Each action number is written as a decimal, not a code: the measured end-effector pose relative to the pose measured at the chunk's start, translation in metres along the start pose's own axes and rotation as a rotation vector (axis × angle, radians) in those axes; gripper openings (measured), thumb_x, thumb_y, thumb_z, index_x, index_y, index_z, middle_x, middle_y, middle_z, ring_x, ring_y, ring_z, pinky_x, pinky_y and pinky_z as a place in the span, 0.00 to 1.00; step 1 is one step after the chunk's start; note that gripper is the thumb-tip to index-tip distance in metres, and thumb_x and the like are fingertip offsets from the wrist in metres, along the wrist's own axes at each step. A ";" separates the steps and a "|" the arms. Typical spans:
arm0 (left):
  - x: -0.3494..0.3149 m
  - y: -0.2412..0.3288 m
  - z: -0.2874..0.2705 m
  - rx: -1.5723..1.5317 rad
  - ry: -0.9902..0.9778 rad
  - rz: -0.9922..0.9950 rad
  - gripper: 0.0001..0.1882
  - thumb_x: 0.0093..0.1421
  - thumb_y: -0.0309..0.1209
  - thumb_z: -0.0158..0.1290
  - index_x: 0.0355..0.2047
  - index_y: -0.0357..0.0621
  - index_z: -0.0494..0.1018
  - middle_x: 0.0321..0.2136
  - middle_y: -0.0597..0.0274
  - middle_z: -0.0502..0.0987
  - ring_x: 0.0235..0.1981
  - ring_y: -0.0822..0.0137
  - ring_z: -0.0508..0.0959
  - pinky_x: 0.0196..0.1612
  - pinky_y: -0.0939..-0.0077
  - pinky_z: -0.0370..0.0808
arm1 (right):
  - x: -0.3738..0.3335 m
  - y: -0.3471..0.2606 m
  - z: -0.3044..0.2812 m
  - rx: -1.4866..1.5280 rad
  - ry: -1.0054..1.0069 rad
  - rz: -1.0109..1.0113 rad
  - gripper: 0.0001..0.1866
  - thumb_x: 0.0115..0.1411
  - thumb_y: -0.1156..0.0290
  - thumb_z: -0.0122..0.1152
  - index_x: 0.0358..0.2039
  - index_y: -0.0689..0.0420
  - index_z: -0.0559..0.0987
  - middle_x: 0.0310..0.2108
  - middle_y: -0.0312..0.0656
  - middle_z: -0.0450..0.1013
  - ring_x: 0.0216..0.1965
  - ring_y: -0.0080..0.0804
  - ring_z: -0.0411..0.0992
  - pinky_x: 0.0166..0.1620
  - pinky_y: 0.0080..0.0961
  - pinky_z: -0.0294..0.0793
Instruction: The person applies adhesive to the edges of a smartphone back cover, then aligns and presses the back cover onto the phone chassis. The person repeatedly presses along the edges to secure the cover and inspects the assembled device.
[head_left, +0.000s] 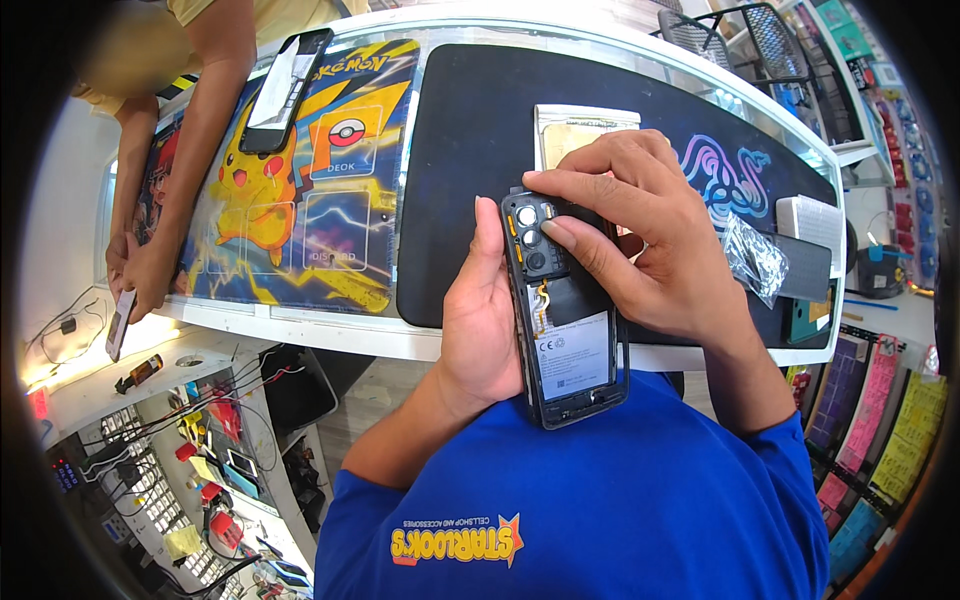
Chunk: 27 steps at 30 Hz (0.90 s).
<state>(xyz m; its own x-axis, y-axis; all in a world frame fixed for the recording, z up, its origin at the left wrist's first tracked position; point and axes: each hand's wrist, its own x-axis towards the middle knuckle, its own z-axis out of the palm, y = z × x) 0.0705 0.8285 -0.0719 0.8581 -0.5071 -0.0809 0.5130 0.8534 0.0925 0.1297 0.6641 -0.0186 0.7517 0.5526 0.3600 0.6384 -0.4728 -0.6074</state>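
Note:
A smartphone (pixel 580 352) with its back cover off is held upright in front of my chest. Its battery label, a gold flex cable and the round camera lenses at its top end are exposed. My left hand (pixel 478 325) supports it from the left side, thumb along the edge and the other fingers hidden beneath. My right hand (pixel 650 225) reaches over from the right, its index finger at the phone's top edge and its thumb beside the camera lenses. Whether a small part sits between those fingertips is hidden.
A black desk mat (pixel 470 130) lies under a white packet (pixel 586 115), crumpled clear plastic (pixel 756 262) and a white box (pixel 810 222). At left, a co-worker's hands hold a phone (pixel 121 322) over a workbench. Another phone (pixel 285 95) rests on a colourful playmat (pixel 300 215).

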 end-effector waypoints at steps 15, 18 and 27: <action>0.010 0.009 0.009 0.194 0.048 0.502 0.42 0.72 0.64 0.31 0.73 0.46 0.52 0.68 0.47 0.62 0.66 0.54 0.68 0.67 0.56 0.68 | -0.027 -0.038 -0.004 0.187 -0.034 0.365 0.52 0.46 0.56 0.82 0.68 0.58 0.66 0.55 0.43 0.71 0.48 0.33 0.72 0.44 0.28 0.74; 0.015 0.015 0.011 0.209 -0.058 0.684 0.41 0.72 0.63 0.30 0.74 0.48 0.48 0.70 0.46 0.58 0.67 0.54 0.66 0.68 0.57 0.66 | -0.022 -0.048 0.015 0.121 -0.073 0.209 0.56 0.44 0.58 0.83 0.70 0.59 0.63 0.57 0.51 0.66 0.54 0.45 0.69 0.53 0.36 0.73; 0.008 0.033 0.011 0.249 -0.084 0.837 0.43 0.71 0.65 0.30 0.76 0.53 0.43 0.72 0.46 0.52 0.68 0.53 0.63 0.69 0.54 0.64 | -0.011 -0.052 0.034 -0.037 -0.016 0.106 0.48 0.45 0.65 0.80 0.67 0.60 0.68 0.57 0.52 0.67 0.51 0.48 0.68 0.53 0.40 0.71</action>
<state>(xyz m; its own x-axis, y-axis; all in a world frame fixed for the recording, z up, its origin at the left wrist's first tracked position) 0.0949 0.8513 -0.0586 0.9487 0.2583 0.1827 -0.3042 0.9030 0.3034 0.0824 0.7062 -0.0150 0.8130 0.5086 0.2836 0.5611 -0.5542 -0.6148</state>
